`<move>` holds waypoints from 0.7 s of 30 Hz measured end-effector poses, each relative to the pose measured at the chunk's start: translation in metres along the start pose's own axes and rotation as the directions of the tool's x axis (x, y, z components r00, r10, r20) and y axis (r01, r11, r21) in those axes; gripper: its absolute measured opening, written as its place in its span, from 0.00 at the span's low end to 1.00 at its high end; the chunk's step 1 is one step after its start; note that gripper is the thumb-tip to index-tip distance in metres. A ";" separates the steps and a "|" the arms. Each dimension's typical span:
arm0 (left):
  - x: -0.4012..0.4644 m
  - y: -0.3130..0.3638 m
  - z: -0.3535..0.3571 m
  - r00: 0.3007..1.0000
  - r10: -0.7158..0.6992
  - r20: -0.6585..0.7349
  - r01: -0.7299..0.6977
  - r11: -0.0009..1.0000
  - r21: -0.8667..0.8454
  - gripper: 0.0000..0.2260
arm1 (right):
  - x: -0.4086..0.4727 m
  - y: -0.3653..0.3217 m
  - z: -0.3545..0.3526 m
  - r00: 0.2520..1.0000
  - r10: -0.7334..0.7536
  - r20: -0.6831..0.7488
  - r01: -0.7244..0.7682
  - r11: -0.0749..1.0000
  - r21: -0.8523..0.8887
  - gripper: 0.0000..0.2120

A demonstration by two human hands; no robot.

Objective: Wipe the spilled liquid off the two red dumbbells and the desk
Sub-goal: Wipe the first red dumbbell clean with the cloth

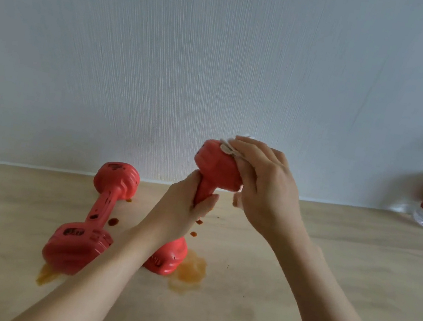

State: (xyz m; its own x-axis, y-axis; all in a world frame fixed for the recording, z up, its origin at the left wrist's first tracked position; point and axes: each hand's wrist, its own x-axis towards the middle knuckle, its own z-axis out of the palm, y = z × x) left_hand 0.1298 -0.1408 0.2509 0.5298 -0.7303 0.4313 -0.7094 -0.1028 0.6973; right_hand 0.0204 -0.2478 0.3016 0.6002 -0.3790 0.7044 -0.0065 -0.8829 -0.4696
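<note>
Risk of slipping: left hand (185, 206) gripping handle of tilted dumbbell (216, 168), near head resting in orange spill (189, 272) on desk (327, 265), right hand (263, 178) pressing white tissue (228, 146) onto raised head, second dumbbell (94, 217) lying left, unwiped.

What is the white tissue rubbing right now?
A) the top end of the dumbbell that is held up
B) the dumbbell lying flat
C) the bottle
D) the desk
A: the right hand presses the tissue on the upper head of the held dumbbell, which the left hand grips by its handle.
</note>
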 end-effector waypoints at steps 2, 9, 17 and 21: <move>-0.002 0.002 0.004 0.997 0.021 0.072 -0.027 0.996 0.081 0.06 | 0.007 0.004 -0.006 0.991 0.069 0.112 -0.080 0.992 0.098 0.15; 0.003 0.001 0.007 0.994 0.034 0.105 -0.047 0.992 0.119 0.10 | 0.001 0.011 -0.012 0.992 0.060 0.115 -0.090 0.956 0.278 0.16; 0.003 -0.001 0.005 0.989 0.025 0.144 -0.046 0.989 0.141 0.07 | 0.004 0.013 -0.013 0.990 0.069 0.125 -0.101 0.959 0.266 0.11; 0.001 0.002 0.009 0.982 0.039 0.182 -0.070 0.984 0.165 0.09 | 0.016 0.020 -0.015 0.937 0.162 0.311 -0.271 0.896 0.352 0.13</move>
State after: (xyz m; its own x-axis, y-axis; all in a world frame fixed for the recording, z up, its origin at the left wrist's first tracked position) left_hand 0.1246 -0.1476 0.2481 0.4080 -0.8446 0.3468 -0.8115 -0.1614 0.5616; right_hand 0.0176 -0.2757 0.3115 0.8097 -0.4115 0.4185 0.1131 -0.5903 -0.7992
